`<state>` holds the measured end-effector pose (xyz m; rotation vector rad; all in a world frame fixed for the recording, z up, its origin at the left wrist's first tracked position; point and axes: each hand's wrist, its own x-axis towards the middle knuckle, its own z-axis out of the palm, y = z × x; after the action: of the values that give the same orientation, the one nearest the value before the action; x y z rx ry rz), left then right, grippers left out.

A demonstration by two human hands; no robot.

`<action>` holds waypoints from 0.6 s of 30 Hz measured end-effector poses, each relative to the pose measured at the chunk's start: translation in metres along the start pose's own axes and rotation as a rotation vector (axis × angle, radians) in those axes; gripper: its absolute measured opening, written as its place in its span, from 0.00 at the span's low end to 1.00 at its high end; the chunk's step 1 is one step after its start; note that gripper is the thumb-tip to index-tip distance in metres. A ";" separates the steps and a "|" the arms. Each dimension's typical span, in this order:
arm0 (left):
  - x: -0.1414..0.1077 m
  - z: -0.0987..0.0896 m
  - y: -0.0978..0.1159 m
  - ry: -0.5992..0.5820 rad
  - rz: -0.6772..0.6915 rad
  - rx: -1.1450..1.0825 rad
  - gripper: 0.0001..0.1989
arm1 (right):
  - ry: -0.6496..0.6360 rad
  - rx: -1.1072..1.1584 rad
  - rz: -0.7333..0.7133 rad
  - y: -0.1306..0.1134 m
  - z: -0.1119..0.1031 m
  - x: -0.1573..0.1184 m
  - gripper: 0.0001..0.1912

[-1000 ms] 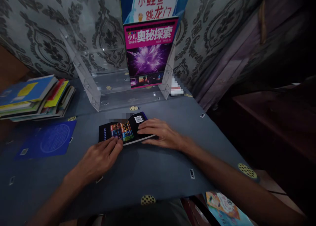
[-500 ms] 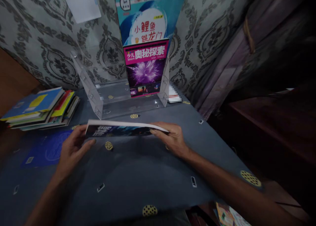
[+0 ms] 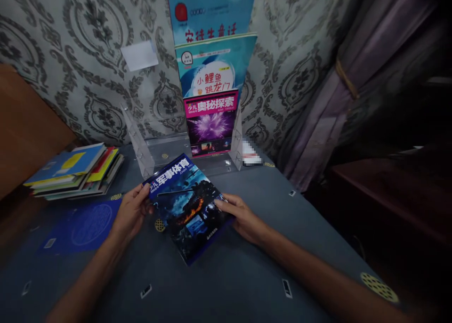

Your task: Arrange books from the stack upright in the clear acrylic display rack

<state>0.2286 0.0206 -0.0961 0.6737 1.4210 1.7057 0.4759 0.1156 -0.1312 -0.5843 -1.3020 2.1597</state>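
Observation:
A dark blue book with a tank and fire on its cover is held up above the table, its front tilted toward me. My left hand pinches its upper left corner. On the opposite side my right hand grips the edge, thumb on the cover and fingers hidden behind. Just beyond is a clear acrylic book rack. In the rack's right part stand a pink and purple book, a teal book behind it and a blue book at the back.
To the left lies a pile of books, with a flat blue sheet or cover in front of it. The table has a dark patterned cover. A purple curtain hangs on the right beside the patterned wall.
The book was nearly edge-on and now shows its front cover, turned askew. Both hands have stayed on or near it. My view has tilted up, showing the back blue book.

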 end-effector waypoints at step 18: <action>0.029 0.002 -0.042 -0.221 -0.090 0.482 0.30 | 0.122 -0.227 -0.096 0.030 -0.031 0.026 0.26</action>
<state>0.2250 0.0480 -0.1384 1.0069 1.6854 1.1798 0.4685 0.1411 -0.1739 -0.7163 -1.4864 1.8822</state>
